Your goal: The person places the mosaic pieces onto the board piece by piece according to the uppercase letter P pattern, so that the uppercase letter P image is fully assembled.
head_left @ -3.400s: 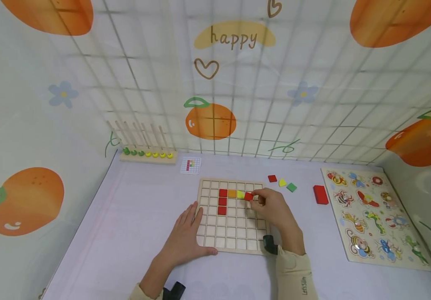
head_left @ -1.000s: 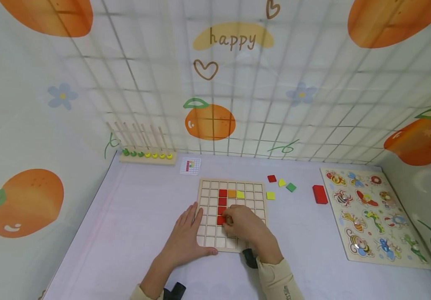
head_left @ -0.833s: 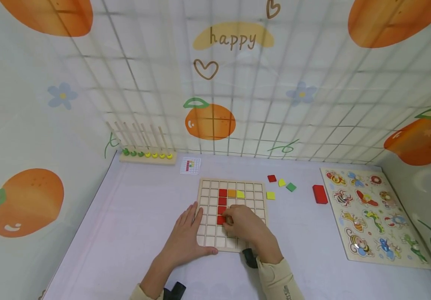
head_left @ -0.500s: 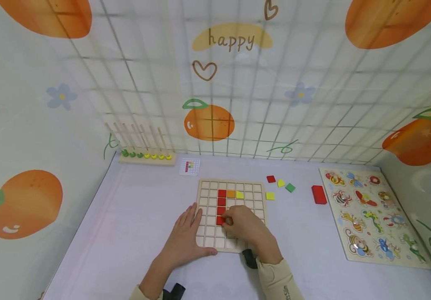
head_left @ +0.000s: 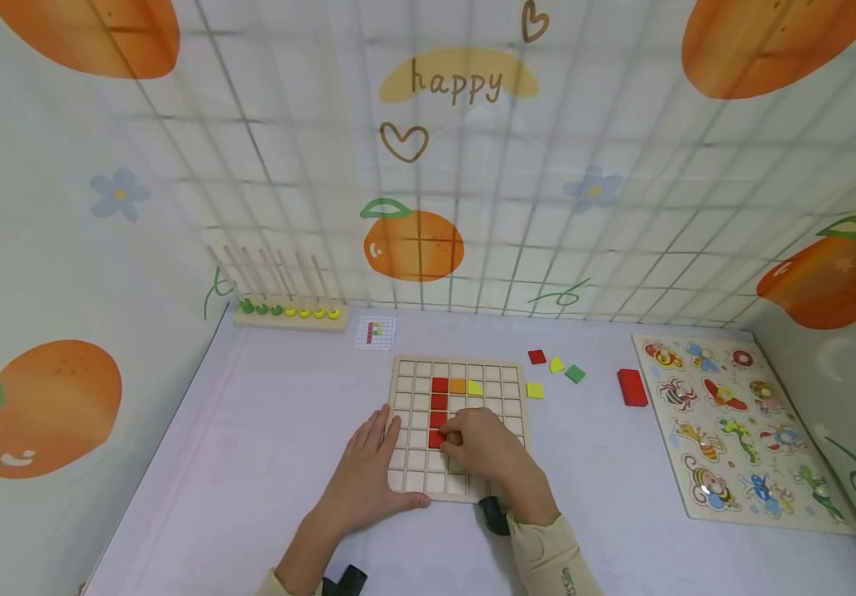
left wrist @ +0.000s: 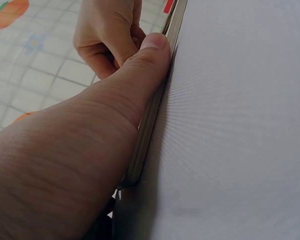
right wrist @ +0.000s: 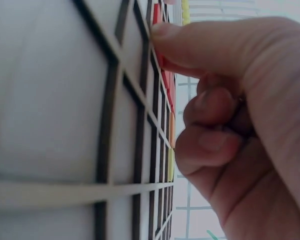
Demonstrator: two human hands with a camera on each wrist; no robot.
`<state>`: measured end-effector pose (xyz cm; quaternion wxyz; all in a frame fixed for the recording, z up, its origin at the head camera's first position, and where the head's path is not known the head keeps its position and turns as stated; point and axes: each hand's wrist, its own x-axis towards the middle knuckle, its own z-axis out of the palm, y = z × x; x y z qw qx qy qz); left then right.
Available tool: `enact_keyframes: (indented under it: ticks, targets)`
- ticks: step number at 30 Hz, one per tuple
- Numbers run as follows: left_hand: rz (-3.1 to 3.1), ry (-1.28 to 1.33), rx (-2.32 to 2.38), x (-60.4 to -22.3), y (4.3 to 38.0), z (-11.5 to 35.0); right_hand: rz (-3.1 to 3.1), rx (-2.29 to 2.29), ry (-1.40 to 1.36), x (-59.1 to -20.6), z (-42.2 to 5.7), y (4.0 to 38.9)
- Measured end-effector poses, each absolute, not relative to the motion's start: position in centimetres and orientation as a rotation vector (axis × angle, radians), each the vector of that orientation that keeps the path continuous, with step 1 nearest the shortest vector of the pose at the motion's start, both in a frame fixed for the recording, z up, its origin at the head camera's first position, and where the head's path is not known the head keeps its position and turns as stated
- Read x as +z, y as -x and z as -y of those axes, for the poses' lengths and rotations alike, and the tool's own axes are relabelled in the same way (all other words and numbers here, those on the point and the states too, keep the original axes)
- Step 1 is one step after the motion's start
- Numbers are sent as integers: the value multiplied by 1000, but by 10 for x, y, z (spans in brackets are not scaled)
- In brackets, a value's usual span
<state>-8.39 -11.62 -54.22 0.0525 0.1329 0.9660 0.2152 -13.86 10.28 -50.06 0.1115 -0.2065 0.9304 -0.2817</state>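
A wooden grid board [head_left: 415, 480] lies on the table. In it stands a column of red tiles, with an orange tile [head_left: 458, 386] and a yellow tile [head_left: 476, 387] beside the top one. My right hand [head_left: 488, 447] pinches the lowest red tile [head_left: 435, 439] between thumb and index finger, at its cell; the other fingers are curled in the right wrist view. My left hand [head_left: 364, 472] rests at the board's left side with fingers extended, its thumb [left wrist: 149, 52] lying along the near edge.
Right of the board lie a yellow square [head_left: 535, 390], a red tile [head_left: 537, 357], a yellow piece with a rounded edge [head_left: 557, 364] and a green tile [head_left: 574, 374]. Farther off are a red block [head_left: 632, 387], an insect puzzle [head_left: 741, 430], a pattern card [head_left: 375, 333] and a bead stand [head_left: 290, 317].
From beside the yellow tile, my right hand has carried the red tile down and left to the bottom of the red column. Over the last second it stays there. The left hand keeps its place.
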Motion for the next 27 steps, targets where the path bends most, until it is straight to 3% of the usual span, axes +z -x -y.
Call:
enact_keyframes:
  ticks: [27]
  targets:
    - [-2921, -382, 668, -541, 83, 115, -2742, -855, 617, -500, -108, 142]
